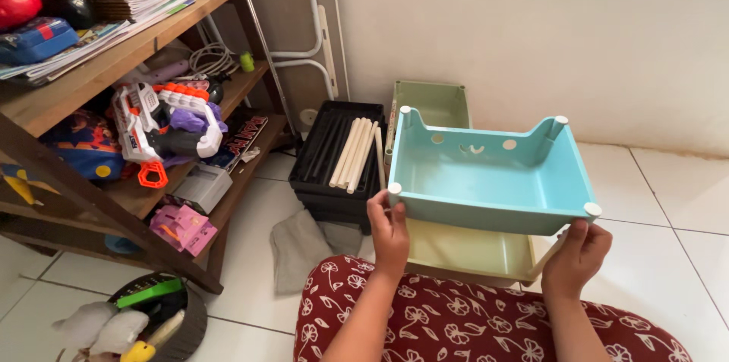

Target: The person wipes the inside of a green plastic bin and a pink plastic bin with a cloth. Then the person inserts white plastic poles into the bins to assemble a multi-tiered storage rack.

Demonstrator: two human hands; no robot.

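Note:
A light blue plastic tray [486, 176] with white caps at its corners sits on top of a pale yellow tray [471, 252], just beyond my knees. My left hand [389, 233] grips the blue tray's near left corner, thumb on the rim. My right hand [575, 256] holds the near right corner from below, by a thin white post. A green tray [433, 100] stands behind against the wall. A black tray [326, 157] to the left carries several white rods [355, 152].
A wooden shelf [114, 66] at left holds books, toy blasters and boxes. A grey cloth [304, 244] lies on the white tiled floor. A round bin [156, 324] with toys stands at lower left. A folded metal frame [311, 28] leans on the wall.

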